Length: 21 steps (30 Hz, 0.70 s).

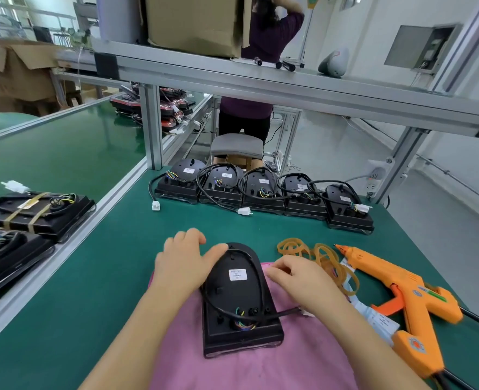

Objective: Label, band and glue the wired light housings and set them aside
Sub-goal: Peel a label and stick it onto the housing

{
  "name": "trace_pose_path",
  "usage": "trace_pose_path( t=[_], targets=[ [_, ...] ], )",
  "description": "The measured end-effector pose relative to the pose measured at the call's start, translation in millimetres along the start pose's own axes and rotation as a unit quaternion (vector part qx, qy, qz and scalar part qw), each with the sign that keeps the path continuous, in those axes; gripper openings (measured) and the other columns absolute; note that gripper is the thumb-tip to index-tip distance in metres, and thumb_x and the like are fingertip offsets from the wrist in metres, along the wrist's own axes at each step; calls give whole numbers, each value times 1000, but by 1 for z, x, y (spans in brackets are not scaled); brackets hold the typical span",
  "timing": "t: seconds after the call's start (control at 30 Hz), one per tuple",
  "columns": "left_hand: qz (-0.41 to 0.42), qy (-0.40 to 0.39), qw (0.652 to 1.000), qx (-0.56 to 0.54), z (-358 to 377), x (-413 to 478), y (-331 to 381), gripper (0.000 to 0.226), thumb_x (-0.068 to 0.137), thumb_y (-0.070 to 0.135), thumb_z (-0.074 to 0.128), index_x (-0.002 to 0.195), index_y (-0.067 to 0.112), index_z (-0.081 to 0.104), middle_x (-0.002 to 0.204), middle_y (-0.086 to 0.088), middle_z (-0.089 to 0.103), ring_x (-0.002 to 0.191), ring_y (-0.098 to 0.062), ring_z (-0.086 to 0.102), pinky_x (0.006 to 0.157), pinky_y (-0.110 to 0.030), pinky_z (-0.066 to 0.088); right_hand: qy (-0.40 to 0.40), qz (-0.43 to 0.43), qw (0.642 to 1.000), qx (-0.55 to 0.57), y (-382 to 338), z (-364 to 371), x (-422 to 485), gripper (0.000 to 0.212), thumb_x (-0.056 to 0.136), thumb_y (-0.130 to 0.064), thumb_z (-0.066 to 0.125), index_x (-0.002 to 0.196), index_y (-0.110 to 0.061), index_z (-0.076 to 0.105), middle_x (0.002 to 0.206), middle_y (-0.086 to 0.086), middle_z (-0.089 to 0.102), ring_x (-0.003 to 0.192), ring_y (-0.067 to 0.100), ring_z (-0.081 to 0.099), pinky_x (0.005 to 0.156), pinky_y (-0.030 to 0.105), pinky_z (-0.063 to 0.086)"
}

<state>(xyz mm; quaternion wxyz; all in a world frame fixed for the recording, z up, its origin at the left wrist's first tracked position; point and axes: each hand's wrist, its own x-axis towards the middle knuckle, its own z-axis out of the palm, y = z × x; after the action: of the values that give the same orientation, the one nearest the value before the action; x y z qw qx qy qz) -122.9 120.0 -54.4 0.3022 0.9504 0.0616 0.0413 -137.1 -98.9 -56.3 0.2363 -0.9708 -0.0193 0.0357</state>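
A black light housing (238,302) lies back up on a pink cloth (249,364), a white label (237,274) stuck on it and its black cable looped round the rim. My left hand (184,263) holds the housing's upper left edge, thumb on the rounded top. My right hand (297,280) sits just right of the housing with curled fingers; a thin rubber band seems pinched there, though I cannot tell. A pile of tan rubber bands (317,254) lies right of it. An orange glue gun (401,299) rests at the right.
Several labelled housings (263,190) stand in a row at the back of the green mat. Banded housings (38,212) lie on the conveyor at left. Label sheets (379,319) lie under the glue gun. A person stands behind a grey stool (236,146).
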Motion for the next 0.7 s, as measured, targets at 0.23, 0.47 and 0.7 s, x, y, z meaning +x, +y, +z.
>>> trace_pose_path(
  t=[0.23,0.47,0.7],
  targets=[
    [-65,-149,958,-234,10,-18,-4,58,90,68,39,110,21,65,112,2,66,106,-16,60,99,-37,44,-46,60,997,-20,-30,19,12,67,67,-83,41,94,-23,56,92,-7,63,88,16,60,66,33,45],
    [-131,-129,947,-263,6,-26,-24,66,73,83,43,58,22,59,56,1,58,54,-13,49,57,-22,41,-86,81,993,23,-20,18,15,64,80,-80,21,74,-24,51,77,-7,55,76,13,53,62,33,36],
    [-102,-128,903,-398,16,-29,-10,41,89,47,62,118,20,54,117,1,64,101,-11,63,81,-29,52,-85,67,990,88,-15,14,13,45,93,-56,38,85,-16,56,87,0,61,80,16,57,76,36,44]
  ],
)
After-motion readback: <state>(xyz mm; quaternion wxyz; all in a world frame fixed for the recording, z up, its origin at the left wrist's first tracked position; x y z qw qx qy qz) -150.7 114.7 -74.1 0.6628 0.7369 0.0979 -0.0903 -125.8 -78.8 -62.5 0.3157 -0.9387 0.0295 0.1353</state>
